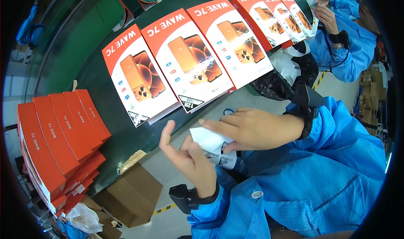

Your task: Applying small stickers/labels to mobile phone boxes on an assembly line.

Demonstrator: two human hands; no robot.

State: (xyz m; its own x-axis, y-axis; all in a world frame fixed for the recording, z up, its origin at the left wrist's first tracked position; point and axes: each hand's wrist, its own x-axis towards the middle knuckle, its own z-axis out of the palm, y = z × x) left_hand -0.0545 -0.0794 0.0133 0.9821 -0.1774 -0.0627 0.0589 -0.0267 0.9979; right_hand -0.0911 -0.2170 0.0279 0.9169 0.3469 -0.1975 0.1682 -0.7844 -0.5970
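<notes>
"White sheet (206, 139) first: where is it, and what has hold of it?"

"Between the hands, in front of the near edge of the bench (120, 134). The right hand (252, 129) seems to pinch it, index along the top, thumb low on its printed face."

"And the left hand (191, 165)?"

"Its thumb lies against the sheet's side and its index stands away, loosely spread. Whether those fingers grip or merely steady, the view does not settle."

"What would serve the handling best?"

"Probably a firm left hold by one edge, the sheet kept flat, and light right fingers, since it bends easily and could crease."

"What stays unclear?"

"The sheet's back and lower part, its blurred dark print, and whether anything clings to the fingertips."

"Farther out?"

"Three large phone boxes (187, 60) overlap on the bench, hiding one another's sides. Red boxes (63, 134) stack at the left, some faces turned away. Beyond the black bag (273, 85), a co-worker's hands (326, 16) show, the body cut off by the dark rim."
</notes>
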